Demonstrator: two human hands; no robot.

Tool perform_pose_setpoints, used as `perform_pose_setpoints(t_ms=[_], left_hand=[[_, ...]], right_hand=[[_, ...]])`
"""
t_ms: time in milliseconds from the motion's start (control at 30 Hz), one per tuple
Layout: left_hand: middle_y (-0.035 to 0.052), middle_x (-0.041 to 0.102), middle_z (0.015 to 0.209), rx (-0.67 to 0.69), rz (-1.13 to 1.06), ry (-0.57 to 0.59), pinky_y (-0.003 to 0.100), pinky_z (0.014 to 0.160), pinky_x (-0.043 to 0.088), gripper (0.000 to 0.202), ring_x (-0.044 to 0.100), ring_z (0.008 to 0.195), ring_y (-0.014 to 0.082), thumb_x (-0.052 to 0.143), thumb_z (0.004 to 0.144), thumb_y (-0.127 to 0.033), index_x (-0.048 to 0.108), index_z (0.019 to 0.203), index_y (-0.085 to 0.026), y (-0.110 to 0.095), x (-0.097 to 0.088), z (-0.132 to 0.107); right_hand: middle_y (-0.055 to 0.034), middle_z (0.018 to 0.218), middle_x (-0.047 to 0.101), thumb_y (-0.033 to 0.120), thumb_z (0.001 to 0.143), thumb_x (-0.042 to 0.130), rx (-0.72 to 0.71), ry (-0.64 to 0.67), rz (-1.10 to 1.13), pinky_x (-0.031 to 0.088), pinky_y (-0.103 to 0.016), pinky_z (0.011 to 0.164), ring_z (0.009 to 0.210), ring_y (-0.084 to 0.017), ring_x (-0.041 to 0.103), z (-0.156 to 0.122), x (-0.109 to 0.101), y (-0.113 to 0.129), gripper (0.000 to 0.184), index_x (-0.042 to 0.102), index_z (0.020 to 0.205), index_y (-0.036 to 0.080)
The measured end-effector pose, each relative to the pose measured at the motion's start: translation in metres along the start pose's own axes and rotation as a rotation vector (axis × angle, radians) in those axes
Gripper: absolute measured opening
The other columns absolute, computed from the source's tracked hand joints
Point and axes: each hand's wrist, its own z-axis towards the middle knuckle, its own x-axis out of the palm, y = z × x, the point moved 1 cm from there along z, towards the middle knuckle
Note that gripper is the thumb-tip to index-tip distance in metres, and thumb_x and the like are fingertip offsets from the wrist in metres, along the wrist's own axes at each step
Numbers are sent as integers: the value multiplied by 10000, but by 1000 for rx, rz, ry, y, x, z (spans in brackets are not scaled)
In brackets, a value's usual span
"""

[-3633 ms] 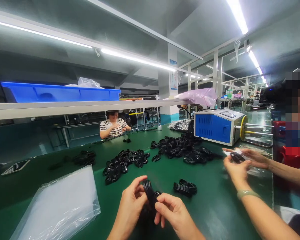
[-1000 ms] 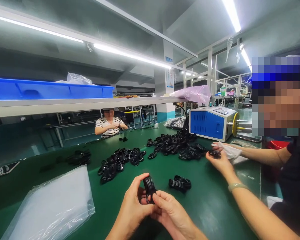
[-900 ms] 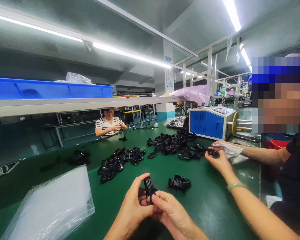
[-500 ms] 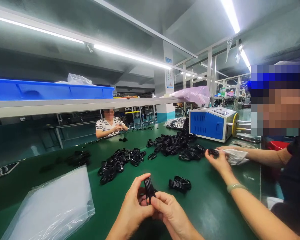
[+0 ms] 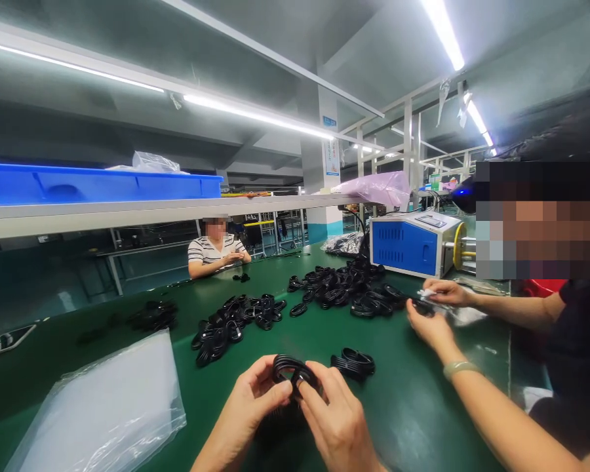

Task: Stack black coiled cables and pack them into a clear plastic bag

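A coiled black cable [image 5: 290, 364] is held up between my two hands, just above the green table [image 5: 413, 400]. My left hand [image 5: 248, 400] grips the coil's left side with thumb and fingers. On the right side, my right hand [image 5: 332, 410] has its fingers closed on the same coil. Part of the coil is hidden behind my fingers. Just beyond my right hand lies a small group of coiled cables [image 5: 353, 364]. Farther off, a pile of black coils [image 5: 233, 321] is spread ahead of my left hand.
A larger cable heap [image 5: 334, 285] lies near a blue and white machine [image 5: 408, 246]. At left rests a clear plastic bag [image 5: 108, 400] with white contents. A co-worker's hands [image 5: 432, 314] handle a cable at right. Overhead runs a shelf [image 5: 177, 208] with a blue tray [image 5: 103, 183].
The coil in my hands has turned from edge-on to showing its open loop. My right hand has moved up along its right side. The co-worker's far hand has lifted a white piece.
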Motion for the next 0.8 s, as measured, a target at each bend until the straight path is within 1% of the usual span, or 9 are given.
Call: perform_pose_setpoints(t_ms=[133, 233, 333, 400, 467, 533, 600, 700, 800], left_hand=[[31, 649, 963, -24, 77, -96, 251, 781, 448, 303, 572, 902, 177, 634, 762, -335, 609, 1039, -214, -4, 1, 1], [36, 651, 986, -25, 102, -131, 260, 793, 438, 348, 577, 913, 186, 579, 784, -374, 588, 1099, -227, -6, 0, 1], [41, 651, 996, -22, 187, -175, 277, 804, 427, 372, 578, 886, 181, 530, 795, -386, 575, 1126, -222, -7, -1, 0], [44, 656, 967, -20, 280, -192, 287, 806, 421, 379, 581, 863, 182, 513, 793, -381, 577, 1121, -202, -7, 0, 0], [50, 661, 942, -23, 342, -187, 298, 805, 422, 387, 588, 853, 189, 495, 790, -371, 576, 1116, -179, -7, 1, 1], [54, 666, 927, -35, 372, -185, 302, 790, 431, 394, 598, 835, 192, 471, 788, -344, 570, 1122, -161, -5, 2, 2], [54, 669, 910, -52, 387, -199, 298, 764, 443, 396, 608, 806, 190, 447, 783, -304, 563, 1128, -149, -3, 3, 3], [53, 665, 889, -57, 409, -224, 292, 720, 456, 379, 609, 774, 188, 433, 792, -278, 560, 1126, -150, 0, 3, 2], [56, 652, 880, -30, 403, -249, 301, 738, 457, 332, 600, 805, 194, 454, 818, -306, 560, 1102, -171, 2, 3, 1]], right_hand=[[-189, 952, 611, 43, 770, 524, -95, -44, -72, 532, -316, 589, 775, -234, 592, 3, -3, 4, 206, 619, 933, 125], [-172, 1006, 600, 116, 789, 532, -32, 20, 160, 537, -303, 611, 777, -216, 609, 4, -6, 9, 217, 570, 1000, 151], [-102, 944, 622, 243, 830, 529, 351, 97, 518, 507, -222, 527, 620, -132, 600, 2, -4, 7, 182, 498, 1001, 188], [-50, 810, 627, 357, 858, 496, 703, 191, 759, 441, -185, 430, 500, -92, 546, 2, 0, 3, 192, 469, 951, 192], [-9, 658, 591, 440, 863, 466, 913, 317, 968, 379, -172, 381, 437, -76, 491, 3, 3, 0, 268, 485, 889, 174], [11, 583, 537, 478, 839, 488, 967, 434, 1131, 356, -166, 371, 431, -72, 465, 5, 4, -1, 335, 538, 841, 146], [-24, 697, 554, 482, 798, 548, 971, 491, 1247, 379, -171, 382, 500, -83, 500, 8, 4, -1, 358, 592, 792, 127], [-65, 952, 525, 449, 723, 646, 991, 490, 1340, 433, -195, 427, 602, -94, 530, 9, 3, 1, 327, 645, 701, 123], [-53, 967, 495, 399, 662, 716, 1027, 487, 1378, 463, -221, 482, 607, -82, 510, 7, 4, 2, 274, 676, 646, 128]])
